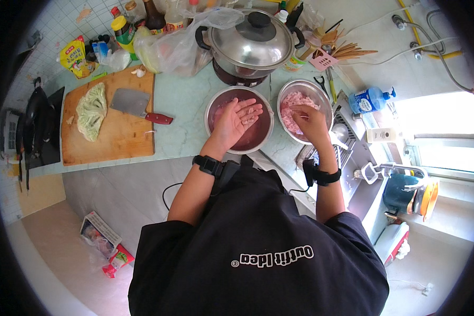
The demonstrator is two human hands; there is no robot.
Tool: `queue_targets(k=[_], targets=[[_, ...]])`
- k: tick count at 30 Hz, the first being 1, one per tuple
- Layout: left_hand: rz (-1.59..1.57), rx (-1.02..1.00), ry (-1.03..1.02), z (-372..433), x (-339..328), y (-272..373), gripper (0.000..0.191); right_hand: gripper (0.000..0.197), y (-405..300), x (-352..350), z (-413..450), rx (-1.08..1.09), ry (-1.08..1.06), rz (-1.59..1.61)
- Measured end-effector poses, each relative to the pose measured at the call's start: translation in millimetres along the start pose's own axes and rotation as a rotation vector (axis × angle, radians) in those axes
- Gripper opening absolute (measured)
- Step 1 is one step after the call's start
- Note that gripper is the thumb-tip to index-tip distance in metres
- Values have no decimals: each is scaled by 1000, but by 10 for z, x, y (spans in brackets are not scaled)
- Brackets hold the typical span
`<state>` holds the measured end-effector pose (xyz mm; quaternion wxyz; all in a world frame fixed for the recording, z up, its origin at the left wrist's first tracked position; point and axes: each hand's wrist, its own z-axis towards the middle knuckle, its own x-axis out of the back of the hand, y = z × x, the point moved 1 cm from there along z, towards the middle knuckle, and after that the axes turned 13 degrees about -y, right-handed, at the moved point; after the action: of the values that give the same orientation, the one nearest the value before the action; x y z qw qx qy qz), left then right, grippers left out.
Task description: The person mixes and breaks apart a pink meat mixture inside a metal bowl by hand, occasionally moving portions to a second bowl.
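Note:
My left hand (239,118) is palm up over a metal bowl (270,130) of reddish liquid, with small pale meat pieces (251,114) lying on its fingers. My right hand (309,120) is palm down above a second metal bowl (328,93), which holds pale pink sliced meat (296,100). Its fingertips are drawn together at the meat; whether they pinch a piece cannot be told. A cleaver (136,103) with a red handle rests on a wooden cutting board (122,146) to the left, beside a cut piece of cabbage (91,110).
Behind the bowls, a lidded steel pot (252,43) stands on a dark base. Bottles and plastic bags (177,49) crowd the counter's back. A black pan (37,118) is at far left. To the right are a sink (363,193), a faucet (407,170) and a blue pump bottle (367,100).

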<state>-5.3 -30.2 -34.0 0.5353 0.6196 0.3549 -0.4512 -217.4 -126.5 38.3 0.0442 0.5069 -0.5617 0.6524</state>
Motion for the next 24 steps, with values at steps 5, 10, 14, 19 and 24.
queue_targets(k=[5,10,14,19,24], targets=[[109,37,69,209,-106,19,47,19,70,33,-235,-37,125,134],[555,-263,-44,635,-1006,-37,42,19,572,141,-739,-202,315,235],[627,-158,-212,1111,-1229,-490,40,17,787,139,-1086,-268,376,382],[629,524,-33,1373,-606,-1135,49,16,981,209,-1369,-283,413,428],[651,447,183,1246,-255,-1052,43,15,1207,331,-1463,-339,429,478]])
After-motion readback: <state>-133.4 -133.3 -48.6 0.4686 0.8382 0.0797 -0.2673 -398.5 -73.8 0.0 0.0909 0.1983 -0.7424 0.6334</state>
